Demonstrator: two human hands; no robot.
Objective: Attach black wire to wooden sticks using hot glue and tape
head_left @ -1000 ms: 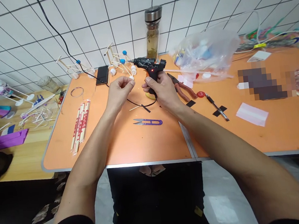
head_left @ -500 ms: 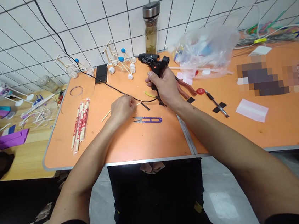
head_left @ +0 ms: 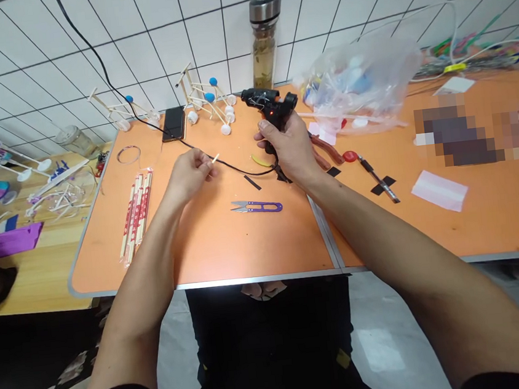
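Observation:
My left hand (head_left: 191, 175) is closed on a thin wooden stick (head_left: 215, 159); only its pale tip shows past the fingers. My right hand (head_left: 288, 145) grips a black glue gun (head_left: 269, 102) by its handle, nozzle toward the left, a small red light lit on its body. The gun's black cord (head_left: 233, 168) loops past the left hand toward the wall. Below the hands lie purple-handled thread snips (head_left: 263, 207) and a short black strip (head_left: 253, 183). Red-handled pliers (head_left: 326, 150) rest just right of the right hand, partly hidden.
Wrapped chopsticks (head_left: 137, 213) lie at left. Along the back stand stick models with blue balls (head_left: 210, 97), a phone (head_left: 173, 124), a glass bottle (head_left: 265, 51) and a plastic bag (head_left: 364, 87). A pen (head_left: 378, 180) and pink paper (head_left: 440, 191) lie at right.
My left hand has lifted the wooden stick off the table and turned it, moving slightly up and left. My right hand keeps hold of the glue gun, nearly still.

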